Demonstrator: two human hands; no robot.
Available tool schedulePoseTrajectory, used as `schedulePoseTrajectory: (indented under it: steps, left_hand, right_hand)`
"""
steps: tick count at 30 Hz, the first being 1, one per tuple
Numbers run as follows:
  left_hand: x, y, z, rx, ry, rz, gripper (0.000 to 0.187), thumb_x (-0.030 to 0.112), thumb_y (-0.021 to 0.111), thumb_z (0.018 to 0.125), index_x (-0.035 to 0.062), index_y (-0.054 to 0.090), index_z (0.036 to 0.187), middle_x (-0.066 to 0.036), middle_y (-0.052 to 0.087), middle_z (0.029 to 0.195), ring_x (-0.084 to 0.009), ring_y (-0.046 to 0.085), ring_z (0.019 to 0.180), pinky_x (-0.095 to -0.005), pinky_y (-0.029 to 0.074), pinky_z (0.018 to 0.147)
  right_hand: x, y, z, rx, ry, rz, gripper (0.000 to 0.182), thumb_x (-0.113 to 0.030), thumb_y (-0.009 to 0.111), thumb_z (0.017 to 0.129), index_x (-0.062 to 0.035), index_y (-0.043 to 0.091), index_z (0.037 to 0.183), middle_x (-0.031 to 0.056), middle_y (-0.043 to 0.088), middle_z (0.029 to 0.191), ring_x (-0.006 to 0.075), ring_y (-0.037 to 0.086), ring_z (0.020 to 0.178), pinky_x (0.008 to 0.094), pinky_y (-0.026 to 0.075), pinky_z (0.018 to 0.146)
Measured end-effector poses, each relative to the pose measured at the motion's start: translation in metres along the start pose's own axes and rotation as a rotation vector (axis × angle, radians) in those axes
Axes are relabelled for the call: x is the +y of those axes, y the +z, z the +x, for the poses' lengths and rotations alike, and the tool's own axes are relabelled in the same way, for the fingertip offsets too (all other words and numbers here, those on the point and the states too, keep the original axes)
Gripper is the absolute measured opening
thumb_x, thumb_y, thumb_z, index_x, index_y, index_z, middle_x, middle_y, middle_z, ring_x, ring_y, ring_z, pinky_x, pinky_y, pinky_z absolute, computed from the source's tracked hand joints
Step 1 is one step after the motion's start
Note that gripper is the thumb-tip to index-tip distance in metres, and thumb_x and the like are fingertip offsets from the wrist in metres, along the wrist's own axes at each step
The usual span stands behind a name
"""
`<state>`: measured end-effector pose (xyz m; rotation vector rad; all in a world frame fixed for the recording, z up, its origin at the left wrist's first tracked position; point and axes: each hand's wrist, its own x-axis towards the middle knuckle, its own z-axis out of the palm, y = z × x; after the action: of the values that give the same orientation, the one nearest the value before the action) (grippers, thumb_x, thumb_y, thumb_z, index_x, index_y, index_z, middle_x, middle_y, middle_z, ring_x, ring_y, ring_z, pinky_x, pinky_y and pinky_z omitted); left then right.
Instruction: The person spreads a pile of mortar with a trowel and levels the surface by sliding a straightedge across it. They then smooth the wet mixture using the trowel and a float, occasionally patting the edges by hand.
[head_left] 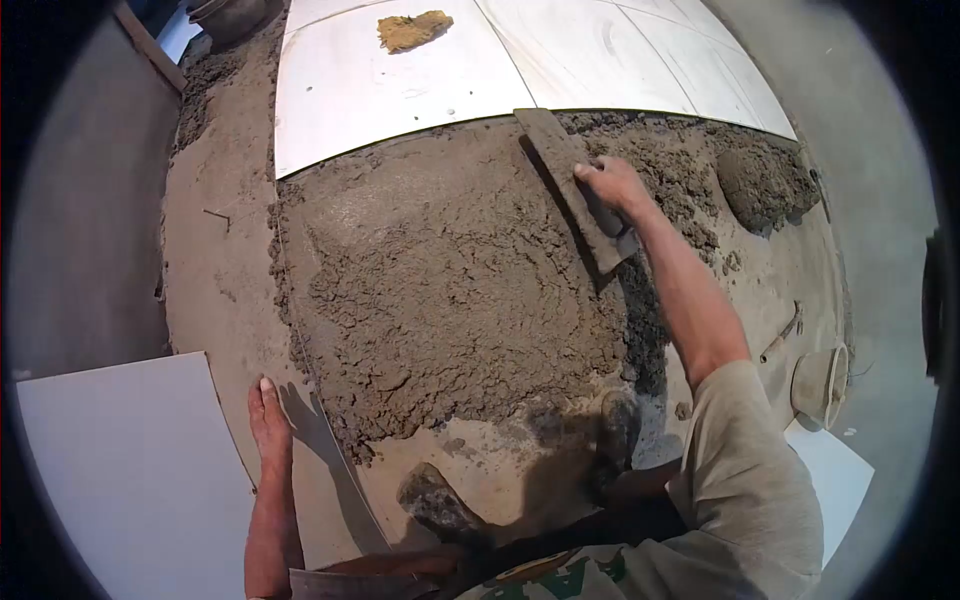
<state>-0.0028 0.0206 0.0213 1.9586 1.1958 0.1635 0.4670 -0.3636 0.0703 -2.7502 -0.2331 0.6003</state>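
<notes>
My right hand (612,185) is closed around the handle of a long rectangular plastering trowel (556,160). The blade stands slantwise on a bed of wet grey mortar (440,280), its far end at the edge of the laid white tiles (400,85). Left of the trowel the mortar is partly smoothed near the tiles and rougher towards me. My left hand (268,425) holds nothing; its fingers are stretched out over the bare floor, beside a thin string line (330,405) along the mortar's left edge.
A yellow sponge (413,32) lies on the tiles. Loose white tiles lie at lower left (120,450) and lower right (832,475). A mortar heap (765,190), a hammer-like tool (782,335) and a pail (820,388) are on my right. A wall (90,230) bounds the left side.
</notes>
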Motion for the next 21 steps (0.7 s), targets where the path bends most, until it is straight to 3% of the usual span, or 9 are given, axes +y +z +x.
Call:
schedulePoseTrajectory:
  steps: [1,6,7,9,13,15,17,18,21]
  left_hand:
    - [0.005,0.002,0.000,-0.019,-0.007,-0.033,0.062,0.047,0.040,0.099,-0.0045,0.045,0.134,-0.021,0.048,0.134,-0.0303,0.045,0.126,-0.0373,0.033,0.106]
    - [0.002,0.008,0.003,0.033,-0.047,0.038,0.062,0.048,0.041,0.099,-0.0046,0.046,0.133,-0.021,0.050,0.132,-0.0298,0.047,0.123,-0.0367,0.034,0.105]
    - [-0.002,0.008,0.005,0.018,-0.048,0.025,0.062,0.047,0.041,0.099,-0.0045,0.046,0.133,-0.021,0.050,0.131,-0.0296,0.047,0.123,-0.0364,0.035,0.104]
    - [-0.021,0.012,0.016,0.021,-0.048,0.019,0.062,0.047,0.041,0.099,-0.0037,0.046,0.133,-0.020,0.050,0.131,-0.0290,0.047,0.123,-0.0359,0.035,0.104]
    - [0.021,0.023,0.028,0.073,-0.115,0.031,0.062,0.048,0.040,0.098,-0.0028,0.047,0.133,-0.020,0.051,0.130,-0.0305,0.049,0.121,-0.0371,0.036,0.103]
    - [0.033,0.027,0.035,0.074,0.011,0.074,0.062,0.048,0.039,0.099,-0.0029,0.047,0.133,-0.021,0.051,0.130,-0.0314,0.049,0.121,-0.0375,0.035,0.104]
    - [0.041,0.029,0.034,0.082,0.043,0.102,0.061,0.047,0.039,0.099,-0.0030,0.047,0.133,-0.021,0.051,0.130,-0.0310,0.048,0.122,-0.0378,0.035,0.104]
    - [0.048,0.031,0.030,0.093,0.062,0.072,0.061,0.047,0.039,0.099,-0.0031,0.047,0.133,-0.021,0.052,0.130,-0.0308,0.048,0.122,-0.0380,0.035,0.104]
    - [0.053,0.029,0.023,0.100,0.058,0.056,0.058,0.045,0.040,0.099,-0.0037,0.048,0.131,-0.022,0.053,0.128,-0.0306,0.049,0.121,-0.0388,0.036,0.103]
  right_hand:
    - [-0.003,-0.008,0.000,-0.067,0.030,0.064,0.063,-0.048,0.054,0.088,0.0063,0.058,0.121,0.0267,0.055,0.126,0.0355,0.054,0.119,0.0410,0.043,0.098]
    - [-0.001,0.017,0.041,-0.117,-0.092,-0.225,0.064,-0.051,0.051,0.090,0.0070,0.060,0.115,0.0258,0.060,0.117,0.0349,0.059,0.108,0.0406,0.046,0.094]
    - [-0.013,0.012,0.032,-0.125,-0.092,-0.238,0.064,-0.051,0.051,0.090,0.0070,0.060,0.115,0.0258,0.060,0.117,0.0349,0.059,0.108,0.0406,0.046,0.094]
    - [-0.025,0.001,0.004,-0.386,-0.069,-0.222,0.063,-0.053,0.048,0.093,0.0058,0.062,0.108,0.0245,0.062,0.110,0.0317,0.061,0.101,0.0402,0.049,0.090]
    - [-0.013,0.025,-0.029,-0.397,-0.222,-0.255,0.055,-0.054,0.048,0.093,-0.0012,0.064,0.098,0.0158,0.064,0.094,0.0285,0.060,0.080,0.0460,0.050,0.078]
    - [-0.010,0.036,-0.042,-0.463,-0.196,-0.226,0.056,-0.053,0.048,0.093,0.0004,0.063,0.100,0.0180,0.064,0.092,0.0291,0.061,0.081,0.0453,0.049,0.077]
    - [-0.002,0.048,-0.059,-0.405,-0.410,-0.272,0.057,-0.052,0.048,0.093,0.0017,0.061,0.103,0.0193,0.064,0.090,0.0294,0.062,0.083,0.0446,0.051,0.078]
    - [-0.016,0.046,-0.076,-0.474,-0.285,-0.271,0.055,-0.050,0.047,0.094,0.0020,0.061,0.107,0.0199,0.065,0.091,0.0301,0.063,0.086,0.0449,0.052,0.080]
    - [-0.025,0.055,-0.113,-0.515,-0.265,-0.284,0.054,-0.049,0.048,0.094,0.0022,0.061,0.106,0.0210,0.065,0.091,0.0324,0.064,0.088,0.0451,0.052,0.083]
